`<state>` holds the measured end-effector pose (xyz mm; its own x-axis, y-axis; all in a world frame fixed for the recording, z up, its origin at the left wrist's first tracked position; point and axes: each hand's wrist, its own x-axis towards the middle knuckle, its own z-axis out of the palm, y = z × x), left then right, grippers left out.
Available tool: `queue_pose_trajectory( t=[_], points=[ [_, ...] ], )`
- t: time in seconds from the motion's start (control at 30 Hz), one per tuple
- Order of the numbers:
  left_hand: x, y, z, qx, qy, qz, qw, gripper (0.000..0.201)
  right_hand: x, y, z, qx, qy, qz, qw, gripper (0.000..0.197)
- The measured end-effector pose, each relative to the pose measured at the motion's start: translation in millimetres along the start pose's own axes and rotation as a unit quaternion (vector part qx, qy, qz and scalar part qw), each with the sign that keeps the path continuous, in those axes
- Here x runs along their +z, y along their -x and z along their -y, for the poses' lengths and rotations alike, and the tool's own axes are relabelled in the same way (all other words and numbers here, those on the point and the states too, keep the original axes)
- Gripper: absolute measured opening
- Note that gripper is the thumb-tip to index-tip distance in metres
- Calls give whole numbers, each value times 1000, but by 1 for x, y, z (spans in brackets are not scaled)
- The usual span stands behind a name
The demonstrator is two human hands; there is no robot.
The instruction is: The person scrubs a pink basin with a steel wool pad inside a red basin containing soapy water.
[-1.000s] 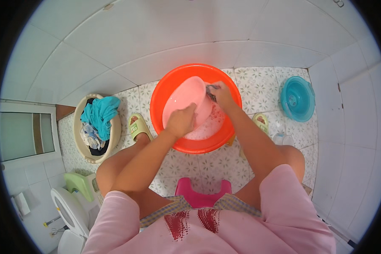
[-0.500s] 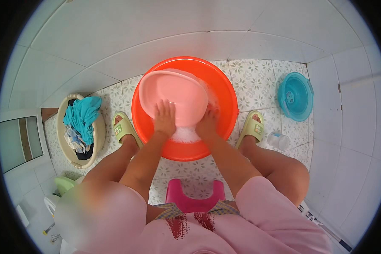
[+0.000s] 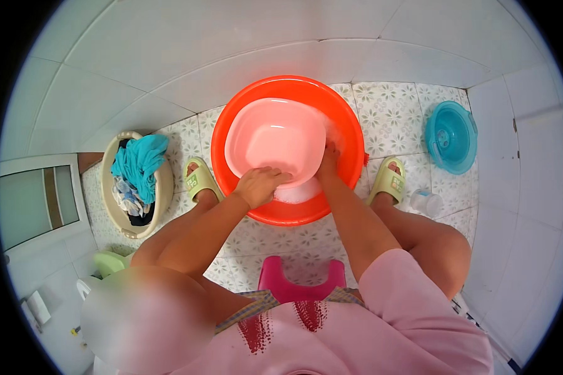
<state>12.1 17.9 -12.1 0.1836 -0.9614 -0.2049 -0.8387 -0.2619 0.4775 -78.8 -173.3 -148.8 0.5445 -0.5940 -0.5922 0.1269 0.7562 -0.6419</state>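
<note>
A pink plastic basin [image 3: 250, 134] sits inside a large orange tub [image 3: 350, 144], its open side facing up. White suds [image 3: 297, 192] show in the tub near the basin's front right. My left hand [image 3: 261, 186] grips the basin's near rim, fingers bent over the inside edge and thumb hidden. At the basin's right side, my right hand [image 3: 329, 164] holds the rim low down, with its fingers partly hidden and close to the sudsy water.
An oval beige basket [image 3: 166, 194] with turquoise and other clothes [image 3: 139, 164] stands at left. To the right are a translucent blue basin [image 3: 461, 159] and a clear plastic container [image 3: 426, 203]. A pink stool [image 3: 300, 290] is beneath me. Tiled walls [image 3: 244, 31] surround the tub.
The pink basin has turned and now lies more level. My left hand has moved from inside it to its near rim. The whole view has shifted slightly.
</note>
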Motion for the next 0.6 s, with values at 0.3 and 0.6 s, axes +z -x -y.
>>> queue_pose_trajectory(
  t=[0.3, 0.6],
  points=[
    [-121, 3, -50, -180, 608, -204, 746, 42, 116, 89, 132, -235, 207, 137, 940, 26],
    [-160, 28, -73, -122, 644, -116, 747, 42, 163, 183, 212, -351, 370, 219, 832, 22]
  ],
)
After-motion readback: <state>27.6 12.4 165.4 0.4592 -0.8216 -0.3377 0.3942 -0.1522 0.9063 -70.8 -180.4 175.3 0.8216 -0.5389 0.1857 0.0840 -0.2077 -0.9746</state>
